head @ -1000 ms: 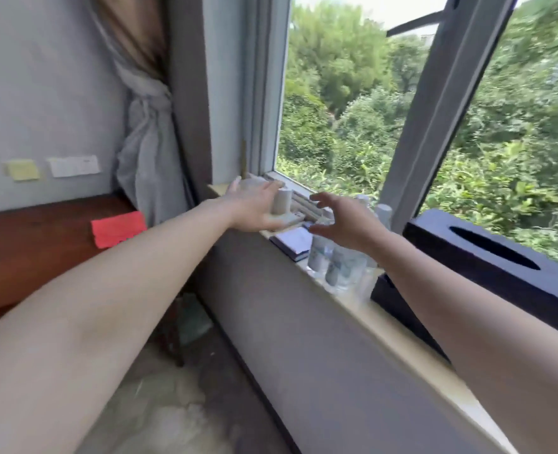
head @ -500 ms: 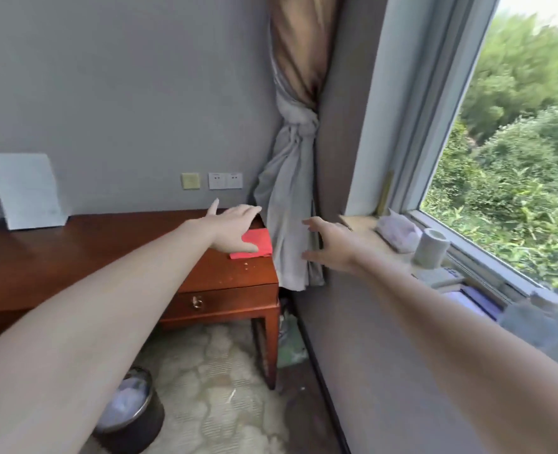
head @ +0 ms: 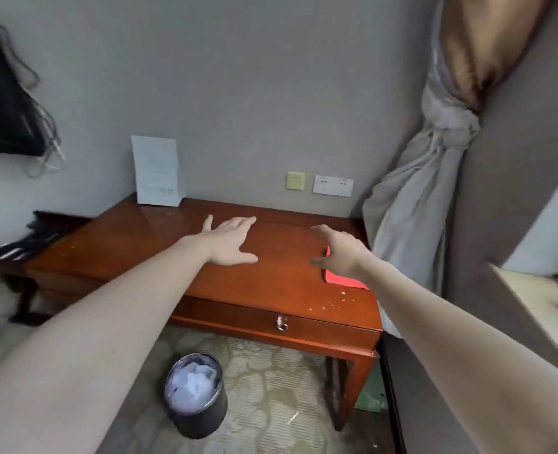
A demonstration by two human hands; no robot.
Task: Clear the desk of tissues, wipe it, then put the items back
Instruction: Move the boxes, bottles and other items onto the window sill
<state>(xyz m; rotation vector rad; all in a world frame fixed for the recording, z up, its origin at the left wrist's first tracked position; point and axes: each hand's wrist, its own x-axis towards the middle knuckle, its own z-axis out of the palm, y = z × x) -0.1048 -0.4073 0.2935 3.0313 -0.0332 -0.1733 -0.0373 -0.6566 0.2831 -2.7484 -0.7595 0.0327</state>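
Observation:
A brown wooden desk (head: 159, 244) stands against the grey wall. My left hand (head: 230, 239) hovers over its middle with fingers straight and spread, holding nothing. My right hand (head: 338, 252) is over the desk's right part, fingers loosely curled and empty, partly covering a red cloth (head: 339, 280) that lies near the right edge. Small crumbs (head: 333, 303) are scattered on the front right corner. A white paper sheet (head: 156, 170) leans against the wall at the desk's back left. On the floor a dark bin (head: 195, 396) holds crumpled white tissues.
A knotted grey curtain (head: 415, 204) hangs right of the desk. The window ledge (head: 533, 303) is at the far right. Wall sockets (head: 333, 185) sit above the desk. A dark screen with cables (head: 2, 103) is at the upper left. The desk has a front drawer (head: 281, 322).
The view swung left from the window ledge to the desk. Both hands left the ledge items and now reach over the desktop, empty.

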